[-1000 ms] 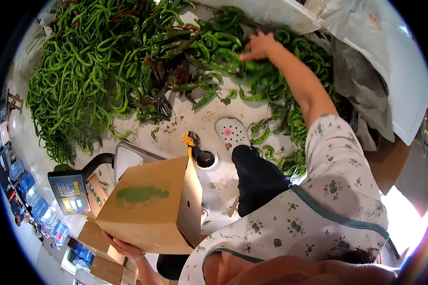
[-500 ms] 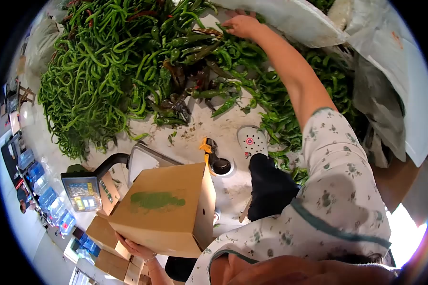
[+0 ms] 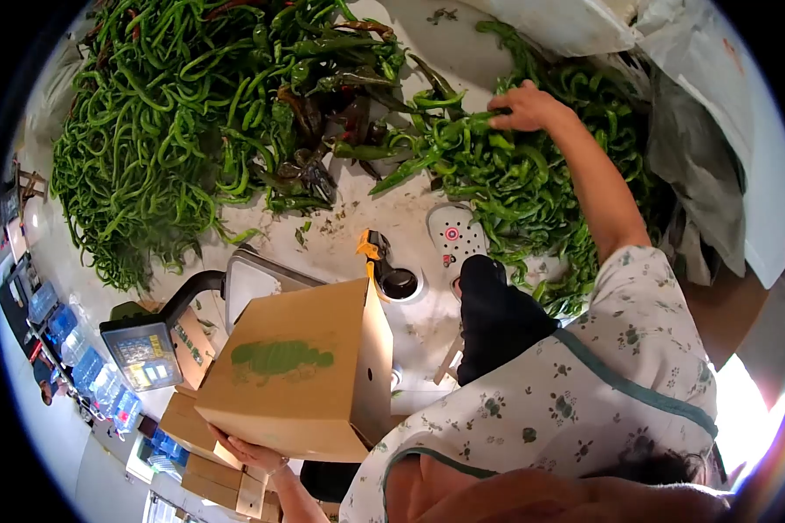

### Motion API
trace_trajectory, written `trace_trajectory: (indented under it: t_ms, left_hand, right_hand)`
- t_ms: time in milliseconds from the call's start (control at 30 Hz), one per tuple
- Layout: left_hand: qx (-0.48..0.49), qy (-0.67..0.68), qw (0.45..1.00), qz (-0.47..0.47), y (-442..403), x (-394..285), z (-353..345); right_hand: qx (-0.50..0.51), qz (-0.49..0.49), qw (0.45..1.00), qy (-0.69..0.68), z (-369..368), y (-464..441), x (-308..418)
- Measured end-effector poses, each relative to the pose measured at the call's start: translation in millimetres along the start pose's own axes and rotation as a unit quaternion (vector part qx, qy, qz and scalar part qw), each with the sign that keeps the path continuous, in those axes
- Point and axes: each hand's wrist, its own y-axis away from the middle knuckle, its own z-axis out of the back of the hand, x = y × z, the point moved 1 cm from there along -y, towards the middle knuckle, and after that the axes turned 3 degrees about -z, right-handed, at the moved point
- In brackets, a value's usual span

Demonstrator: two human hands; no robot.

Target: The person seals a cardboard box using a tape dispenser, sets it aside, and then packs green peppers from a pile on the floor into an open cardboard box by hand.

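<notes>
Your right hand [image 3: 525,109], fingers partly curled, touches the green peppers [image 3: 519,179] heaped on the floor [image 3: 323,240]; a firm grip cannot be confirmed. Your left hand [image 3: 251,451] supports the lower edge of the cardboard box [image 3: 283,370], positioned beside the scale display [image 3: 141,356].
</notes>
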Motion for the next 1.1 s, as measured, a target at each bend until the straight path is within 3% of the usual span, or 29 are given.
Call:
trace_trajectory:
  t_ms: [67,167,267,400,467,500,633,733,800,900,1000,1100]
  left_hand:
    - [-0.003,-0.017,1.0,-0.007,0.4,2.6,0.6]
    - [-0.015,-0.013,1.0,-0.005,1.6,5.9,1.3]
    - [-0.009,-0.019,1.0,-0.023,2.6,-5.6,-1.8]
    - [0.0,0.038,0.999,-0.005,2.5,-4.5,-2.3]
    - [0.017,0.013,1.0,-0.01,1.4,3.7,3.0]
    - [0.01,0.004,1.0,-0.014,1.6,2.2,2.9]
    - [0.002,0.005,1.0,-0.013,0.9,3.1,1.5]
    - [0.005,0.024,1.0,0.005,2.0,0.8,0.2]
    - [0.003,0.031,0.999,0.017,2.3,2.5,1.1]
    - [0.006,0.033,0.999,0.0,2.5,10.6,3.4]
    - [0.01,0.049,0.999,0.013,2.4,4.6,2.2]
    - [0.01,0.043,0.999,0.013,1.2,6.7,2.3]
  right_hand:
    - [0.038,0.022,0.999,0.02,5.7,32.1,1.2]
    - [0.039,-0.027,0.995,0.09,39.3,66.4,26.2]
    - [-0.142,-0.087,0.98,0.111,48.2,44.3,28.2]
    - [-0.264,-0.088,0.955,-0.098,27.3,-69.5,54.4]
    - [-0.147,-0.091,0.982,-0.08,-2.6,-106.3,63.2]
    - [-0.132,-0.132,0.973,-0.133,-4.4,-103.4,68.1]
    - [-0.257,-0.214,0.91,-0.244,6.0,-81.9,60.0]
    - [-0.377,-0.095,0.861,-0.329,37.9,-41.4,78.2]
    - [-0.362,0.1,0.858,-0.352,66.3,-31.9,99.8]
    - [-0.285,0.056,0.926,-0.24,77.6,-65.5,130.5]
    - [-0.14,-0.087,0.985,-0.056,55.3,-114.8,144.6]
    - [-0.121,-0.103,0.979,-0.129,46.0,-131.0,141.2]
